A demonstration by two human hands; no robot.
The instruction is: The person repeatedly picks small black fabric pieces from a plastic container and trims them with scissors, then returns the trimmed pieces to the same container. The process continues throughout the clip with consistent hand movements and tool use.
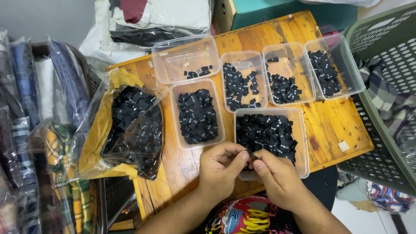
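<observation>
My left hand (222, 168) and my right hand (277, 177) meet at the near edge of a small wooden table (329, 125). Between their fingertips they pinch one small black fabric label (251, 155). Right behind my hands stands a clear plastic tub (303, 143) full of the same black labels. To its left another tub (198, 115) holds more. A clear plastic bag (132, 130) heaped with black labels lies at the table's left edge.
Several more clear tubs with black labels line the table's far side, from one (186, 58) at the left to one (336, 65) at the right. Bagged folded garments (39, 130) stack at the left. A green perforated basket (385, 112) stands on the right, a teal box (277, 13) behind.
</observation>
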